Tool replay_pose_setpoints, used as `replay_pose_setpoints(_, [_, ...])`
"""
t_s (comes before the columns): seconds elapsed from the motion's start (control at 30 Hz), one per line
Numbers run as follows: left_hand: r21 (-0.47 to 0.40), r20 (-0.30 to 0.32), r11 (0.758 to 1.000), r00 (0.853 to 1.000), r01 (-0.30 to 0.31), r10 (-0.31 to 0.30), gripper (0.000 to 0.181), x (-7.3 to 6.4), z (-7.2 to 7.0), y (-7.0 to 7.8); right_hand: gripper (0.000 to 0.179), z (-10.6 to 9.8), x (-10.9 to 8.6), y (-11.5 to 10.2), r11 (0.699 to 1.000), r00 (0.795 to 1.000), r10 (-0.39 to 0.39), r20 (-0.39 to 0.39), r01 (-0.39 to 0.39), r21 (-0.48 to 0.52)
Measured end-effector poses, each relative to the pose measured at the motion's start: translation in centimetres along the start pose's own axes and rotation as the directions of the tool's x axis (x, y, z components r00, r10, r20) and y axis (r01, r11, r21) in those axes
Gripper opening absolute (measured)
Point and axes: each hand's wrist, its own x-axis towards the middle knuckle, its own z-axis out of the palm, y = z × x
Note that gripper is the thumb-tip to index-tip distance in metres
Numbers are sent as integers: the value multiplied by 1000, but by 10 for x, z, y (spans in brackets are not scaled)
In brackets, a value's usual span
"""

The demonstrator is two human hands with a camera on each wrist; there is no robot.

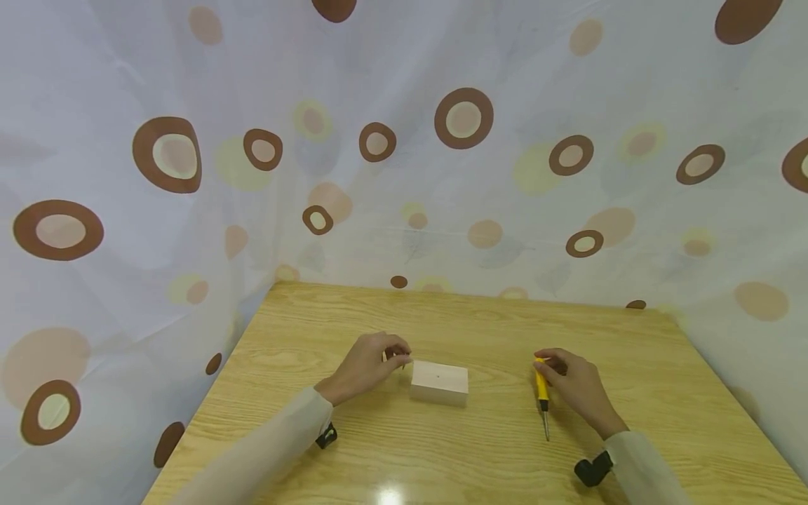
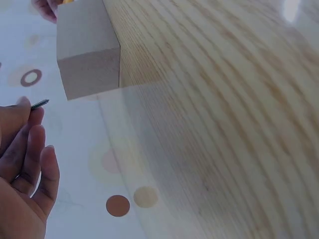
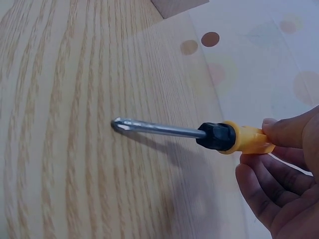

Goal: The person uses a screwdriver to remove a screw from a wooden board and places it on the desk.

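Between thumb and forefinger, my left hand (image 1: 369, 362) pinches a small dark screw (image 2: 40, 104), its pointed tip sticking out. Just right of that hand lies a pale wooden block (image 1: 440, 384) with a small dark hole in its top. My right hand (image 1: 576, 386) holds a screwdriver (image 1: 542, 386) by the end of its yellow handle, some way right of the block. The screwdriver's black collar and metal shaft point toward the near side, and its cross-shaped tip (image 3: 119, 124) shows close over the table.
The wood-grain table (image 1: 391, 449) carries the block. Behind it and at both sides hangs a white sheet (image 1: 404, 182) with brown and beige circles. A dark strap device (image 1: 593, 468) sits at the right wrist, another (image 1: 326, 435) at the left.
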Motion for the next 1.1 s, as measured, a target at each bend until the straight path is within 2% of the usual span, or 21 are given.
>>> replay_pose_setpoints(0.4, [38,-4,994,995,102,-102,10,-26,-14,-19,35,-2,-3,1,1000,1000,6,-5,-6,11])
replay_pose_setpoints(0.7, [53,-19,990,991,132,-131,7,-40,-22,-25,37,-3,-3,3,1000,1000,29,5,-29,7])
replay_pose_setpoints(0.93, [47,-4,976,978,211,-211,9,-47,-26,-32,37,-2,-3,4,999,999,36,18,-36,4])
replay_pose_setpoints(1.1, [94,7,966,970,242,-244,6,-50,-27,-34,37,0,-4,6,999,999,43,21,-42,-6])
